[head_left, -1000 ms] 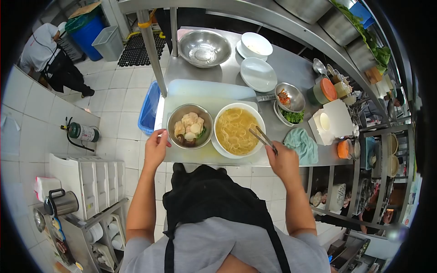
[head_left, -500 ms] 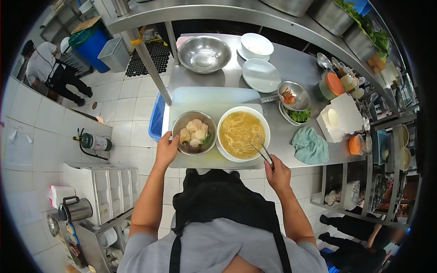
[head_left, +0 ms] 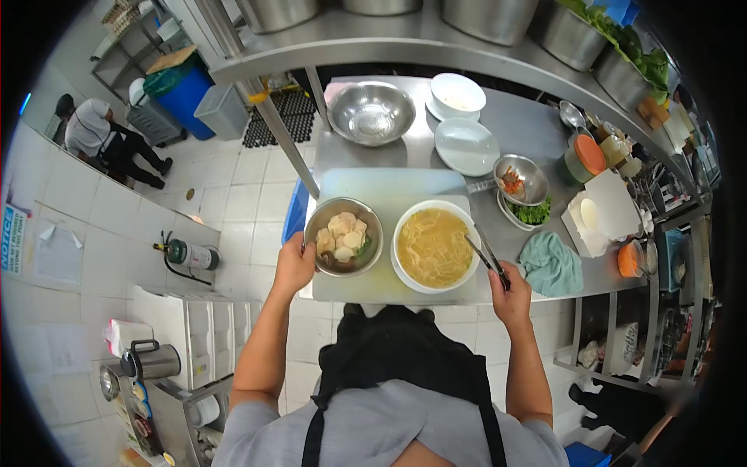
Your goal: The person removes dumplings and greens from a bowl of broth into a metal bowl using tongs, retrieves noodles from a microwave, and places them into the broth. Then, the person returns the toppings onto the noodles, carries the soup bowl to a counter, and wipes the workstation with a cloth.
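My left hand [head_left: 296, 265] is closed on the left rim of a metal bowl [head_left: 315, 233], thumb over the edge. Inside this bowl are pale, lumpy pieces [head_left: 344, 233] that look like dumplings, with a bit of green. To its right stands a white bowl [head_left: 398, 265] of noodles in yellowish broth [head_left: 436, 249]. My right hand [head_left: 510, 296] grips metal tongs [head_left: 489, 255] with dark handles. The tongs' tips are slightly apart over the right side of the noodle bowl; whether they touch the broth I cannot tell. Both bowls rest on a pale cutting board [head_left: 350, 289].
Behind are an empty metal bowl [head_left: 372, 114], a white plate [head_left: 467, 146] and a white bowl [head_left: 457, 93]. At right lie a small metal pan [head_left: 523, 179], chopped greens [head_left: 529, 212], a teal cloth [head_left: 551, 265] and an open carton [head_left: 599, 210]. A steel shelf [head_left: 405, 48] overhangs the counter.
My right hand has moved the tongs from the middle of the noodles toward the bowl's right rim. My left hand keeps its hold on the metal bowl. The whole view has shifted.
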`<action>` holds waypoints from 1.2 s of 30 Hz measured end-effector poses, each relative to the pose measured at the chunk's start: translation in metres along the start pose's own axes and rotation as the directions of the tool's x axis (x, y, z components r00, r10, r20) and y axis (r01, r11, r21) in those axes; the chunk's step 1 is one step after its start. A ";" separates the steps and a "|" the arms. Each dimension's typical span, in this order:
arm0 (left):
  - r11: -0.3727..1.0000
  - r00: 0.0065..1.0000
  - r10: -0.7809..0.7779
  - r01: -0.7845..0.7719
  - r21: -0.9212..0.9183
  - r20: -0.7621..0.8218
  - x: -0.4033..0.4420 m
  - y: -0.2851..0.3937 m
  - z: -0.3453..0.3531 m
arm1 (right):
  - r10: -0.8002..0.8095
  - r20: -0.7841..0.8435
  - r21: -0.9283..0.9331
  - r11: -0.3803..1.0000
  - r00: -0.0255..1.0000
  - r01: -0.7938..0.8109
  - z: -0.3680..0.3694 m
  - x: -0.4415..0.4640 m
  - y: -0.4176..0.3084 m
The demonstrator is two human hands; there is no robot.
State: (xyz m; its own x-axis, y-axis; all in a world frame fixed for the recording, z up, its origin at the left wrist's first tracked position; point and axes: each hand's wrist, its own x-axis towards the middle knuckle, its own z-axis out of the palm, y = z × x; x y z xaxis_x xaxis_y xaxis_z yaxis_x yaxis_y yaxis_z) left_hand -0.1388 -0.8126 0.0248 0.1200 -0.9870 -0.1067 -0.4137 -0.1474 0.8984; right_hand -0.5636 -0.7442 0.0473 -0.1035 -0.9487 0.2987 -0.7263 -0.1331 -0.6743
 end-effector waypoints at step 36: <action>0.164 0.461 0.736 -0.832 0.530 0.496 0.029 0.124 0.109 | -0.189 0.206 -0.179 0.957 0.960 0.227 0.004 0.024 -0.024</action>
State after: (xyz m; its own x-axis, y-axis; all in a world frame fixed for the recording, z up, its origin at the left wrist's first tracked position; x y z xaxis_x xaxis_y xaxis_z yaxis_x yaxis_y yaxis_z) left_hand -0.2850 -0.8666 0.0865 -0.6970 -0.5950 0.4002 -0.6458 0.7634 0.0103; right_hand -0.5460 -0.7651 0.0677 0.1778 -0.9449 0.2747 -0.8406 -0.2910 -0.4568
